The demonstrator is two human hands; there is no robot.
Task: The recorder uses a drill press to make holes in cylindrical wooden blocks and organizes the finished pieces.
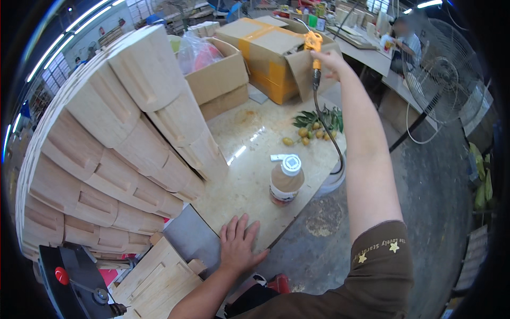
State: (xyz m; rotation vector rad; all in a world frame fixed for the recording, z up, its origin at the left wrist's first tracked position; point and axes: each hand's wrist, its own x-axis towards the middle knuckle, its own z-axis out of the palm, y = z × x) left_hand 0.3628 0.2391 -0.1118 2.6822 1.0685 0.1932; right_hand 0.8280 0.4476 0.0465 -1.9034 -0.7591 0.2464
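Observation:
My right arm stretches far forward, and my right hand (331, 62) is at the handle of an orange air blow gun (313, 41), its fingers closed against it. The gun's thin bent nozzle points up and to the left. From its lower end a dark hose (325, 114) hangs down past the table edge. My left hand (239, 244) lies flat on the near corner of the table (234, 196), fingers apart, holding nothing. Between the hands stands a large plastic bottle (287, 181) with a white lid and brownish contents. Beyond it lie yellow fruits (304, 133) with green leaves (329, 118).
Tall stacks of pale wooden pieces (122, 133) with recesses rise at the left. Cardboard boxes (265, 45) stand at the back. A black machine with a red knob (61, 275) is at lower left. A large fan (441, 74) and a seated person (406, 42) are at right.

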